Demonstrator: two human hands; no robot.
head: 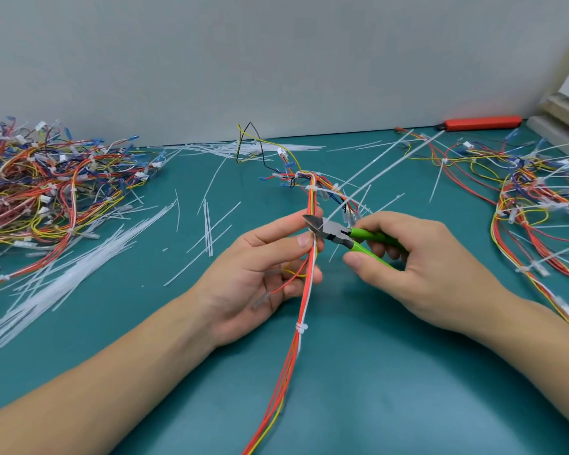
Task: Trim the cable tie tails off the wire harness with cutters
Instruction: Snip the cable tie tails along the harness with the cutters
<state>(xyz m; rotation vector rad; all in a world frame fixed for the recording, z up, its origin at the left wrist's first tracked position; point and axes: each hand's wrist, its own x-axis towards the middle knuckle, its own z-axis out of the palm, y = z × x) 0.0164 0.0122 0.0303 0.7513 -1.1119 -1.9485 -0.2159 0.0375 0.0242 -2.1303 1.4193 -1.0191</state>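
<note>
Left grip (270, 267) pinching harness (304, 290), cutters (339, 233) beside

Smooth matt teal mat (358, 372) across the lower frame. Glossy lime-green plastic grips and dull grey metal head on the cutters (339, 233) at centre. Smooth plastic-sheathed red, yellow and white wire harness (304, 290) at centre. Translucent white plastic cable-tie offcuts (56, 284) at lower left, faintly shiny. Glossy red plastic bar (483, 123) at upper right. Matt pale wall panel (243, 60) along the top.
</note>
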